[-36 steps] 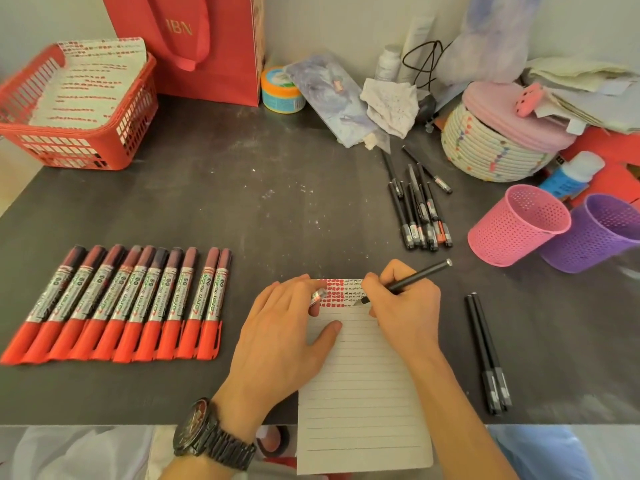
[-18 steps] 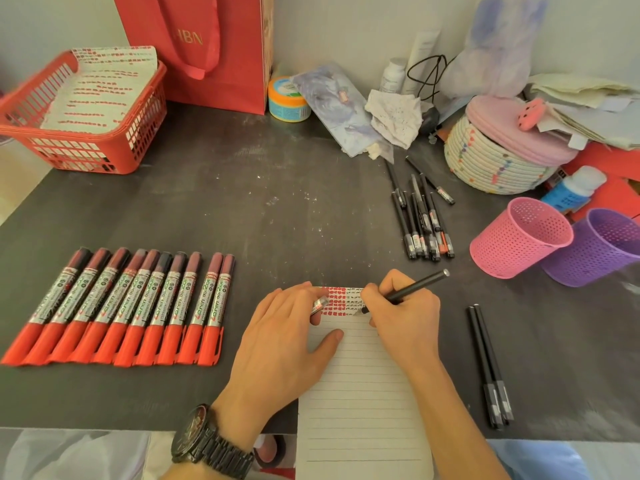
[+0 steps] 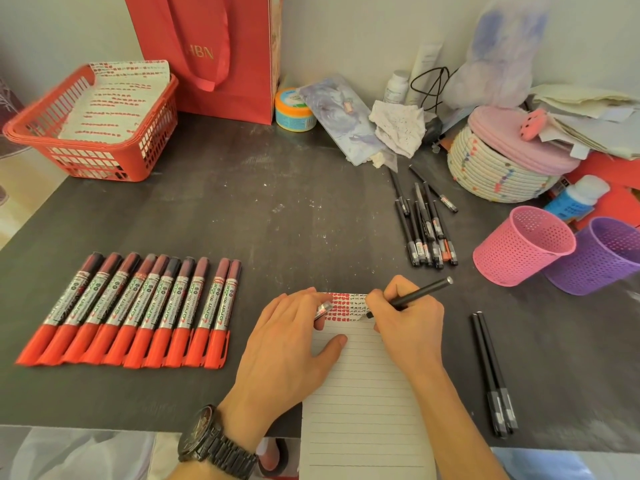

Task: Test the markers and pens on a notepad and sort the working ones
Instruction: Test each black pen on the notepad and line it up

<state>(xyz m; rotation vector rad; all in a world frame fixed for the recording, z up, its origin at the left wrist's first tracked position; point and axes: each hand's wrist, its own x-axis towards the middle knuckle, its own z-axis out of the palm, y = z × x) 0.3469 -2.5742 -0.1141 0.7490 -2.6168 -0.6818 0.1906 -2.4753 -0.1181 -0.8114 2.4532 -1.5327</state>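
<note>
- Right hand (image 3: 408, 323) pinches a black pen (image 3: 419, 293) in a writing grip, tip on the top lines of the notepad (image 3: 363, 393). The pad lies at the table's near edge and overhangs it.
- Left hand (image 3: 291, 344) rests flat on the pad's left side, thumb spread. A small piece, likely the pen cap (image 3: 323, 310), is nipped between two fingers.
- Pad top shows red blocks at left and small black marks at right. Judged: markers tested, pens under way.
- Red markers (image 3: 138, 310): capped, in a tidy row toward the near left.
- Loose pile of pens (image 3: 426, 233) toward the far right, probably untested. Pair of pens (image 3: 491, 372) laid side by side near the right edge, probably passed.
- Pink cup (image 3: 523, 247) and purple cup (image 3: 595, 254) at the right edge; no pen shows in either.
- Table (image 3: 277, 202): dark, speckled, set against a pale wall. Red basket (image 3: 93, 133) of marked sheets at the far left corner.
</note>
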